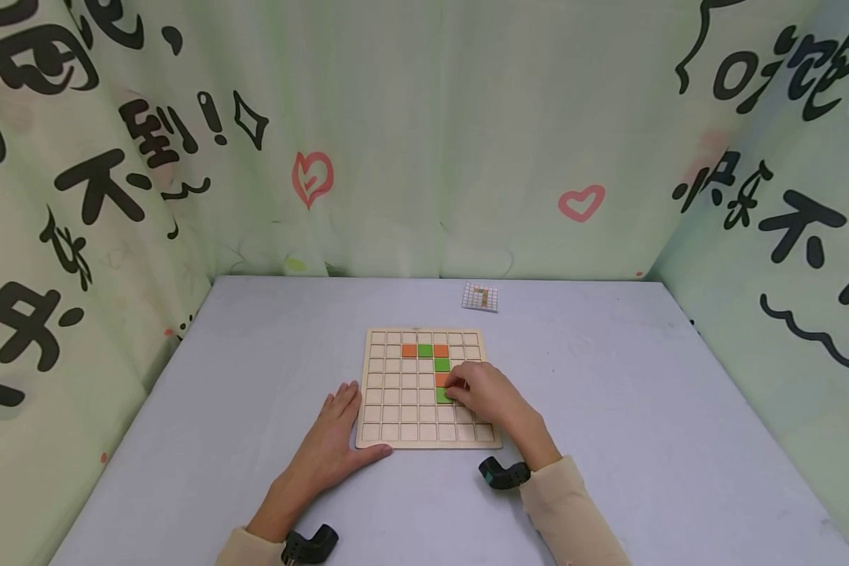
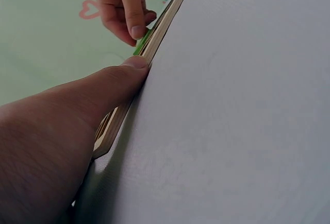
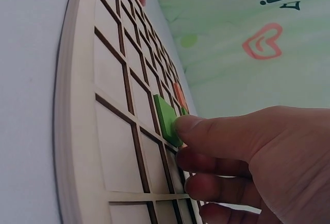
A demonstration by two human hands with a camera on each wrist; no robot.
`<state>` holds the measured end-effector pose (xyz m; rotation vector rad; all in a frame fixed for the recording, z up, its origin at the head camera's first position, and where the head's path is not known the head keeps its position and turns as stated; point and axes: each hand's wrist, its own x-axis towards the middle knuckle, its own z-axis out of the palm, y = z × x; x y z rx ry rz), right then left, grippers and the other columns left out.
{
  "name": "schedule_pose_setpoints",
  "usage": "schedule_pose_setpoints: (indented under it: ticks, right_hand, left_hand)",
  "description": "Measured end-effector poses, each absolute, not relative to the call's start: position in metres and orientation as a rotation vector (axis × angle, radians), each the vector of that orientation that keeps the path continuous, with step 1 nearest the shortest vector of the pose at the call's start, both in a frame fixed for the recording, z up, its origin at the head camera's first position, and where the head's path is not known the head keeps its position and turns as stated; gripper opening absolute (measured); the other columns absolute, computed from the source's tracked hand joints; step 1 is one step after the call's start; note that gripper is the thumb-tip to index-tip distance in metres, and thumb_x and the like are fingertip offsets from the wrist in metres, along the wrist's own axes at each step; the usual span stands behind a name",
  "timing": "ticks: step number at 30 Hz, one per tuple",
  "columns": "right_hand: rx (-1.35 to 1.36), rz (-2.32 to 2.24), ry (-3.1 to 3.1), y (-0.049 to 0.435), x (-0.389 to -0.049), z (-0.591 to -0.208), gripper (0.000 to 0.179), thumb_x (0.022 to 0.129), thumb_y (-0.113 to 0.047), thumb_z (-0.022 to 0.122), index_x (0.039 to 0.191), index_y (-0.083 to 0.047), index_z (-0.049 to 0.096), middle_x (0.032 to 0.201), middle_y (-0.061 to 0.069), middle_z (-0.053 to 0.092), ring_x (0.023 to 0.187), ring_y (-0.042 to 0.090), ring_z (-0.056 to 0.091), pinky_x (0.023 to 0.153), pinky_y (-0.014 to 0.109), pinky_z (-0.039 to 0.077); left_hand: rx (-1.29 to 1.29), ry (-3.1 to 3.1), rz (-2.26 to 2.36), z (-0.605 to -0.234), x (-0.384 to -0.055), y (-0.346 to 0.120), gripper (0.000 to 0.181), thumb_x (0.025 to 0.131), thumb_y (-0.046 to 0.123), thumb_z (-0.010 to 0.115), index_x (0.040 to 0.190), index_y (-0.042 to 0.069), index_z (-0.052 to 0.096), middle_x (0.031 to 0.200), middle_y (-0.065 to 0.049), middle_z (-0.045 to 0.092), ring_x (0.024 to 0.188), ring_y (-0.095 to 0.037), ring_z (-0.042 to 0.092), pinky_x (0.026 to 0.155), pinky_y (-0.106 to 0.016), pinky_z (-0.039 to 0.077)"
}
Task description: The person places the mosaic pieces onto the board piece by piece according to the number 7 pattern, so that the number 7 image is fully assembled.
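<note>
A square wooden grid board (image 1: 399, 433) lies on the table. My left hand (image 1: 331, 452) rests at its left front corner, fingers along the left edge and thumb at the front edge. With thumb and fingers, my right hand (image 1: 491, 395) pinches a green tile (image 3: 166, 120) at a cell right of the board's middle; the tile sits slightly proud of the grid in the right wrist view. Behind it, an orange tile (image 1: 441, 380) is partly covered by the fingers, then comes another green tile (image 1: 442, 365). A back row holds two orange tiles with a green tile (image 1: 425, 350) between them.
A small card (image 1: 480, 298) with a printed coloured grid lies near the table's back edge. The white table (image 1: 644, 409) is surrounded by a pale green curtain (image 1: 439, 141) with black writing and red hearts. Black wrist devices (image 1: 505, 474) are on both arms.
</note>
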<state>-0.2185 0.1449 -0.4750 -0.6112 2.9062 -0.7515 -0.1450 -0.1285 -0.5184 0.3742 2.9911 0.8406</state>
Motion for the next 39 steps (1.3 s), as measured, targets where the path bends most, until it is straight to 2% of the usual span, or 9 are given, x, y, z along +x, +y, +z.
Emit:
schedule_pose_setpoints:
  ticks: [19,39]
  right_hand:
    - [-0.547,-0.756,2.904,0.1448,-0.2176,-0.4706,0.005,0.092,-0.019,0.073,0.094,-0.015,0.074,0.085,-0.006,0.066,0.075,0.009,0.054,0.072,0.027,0.049]
    - [-0.463,-0.801,2.894,0.1493,-0.2130,-0.4668,0.013,0.094,-0.025,0.070,0.101,-0.015,0.072,0.092,-0.003,0.064,0.081,0.012,0.055,0.074,0.029,0.051]
  left_hand:
    - [0.380,2.998,0.839,-0.5191,-0.1454,-0.1285,0.104,0.080,0.062,0.074,0.153,-0.003,0.036,0.162,-0.019,0.033,0.154,-0.034,0.023,0.129,-0.049,0.020]
    - [0.384,2.973,0.890,-0.5189,-0.1462,-0.1294,0.106,0.080,0.061,0.075,0.154,-0.002,0.034,0.163,-0.018,0.030,0.155,-0.033,0.022,0.129,-0.048,0.019]
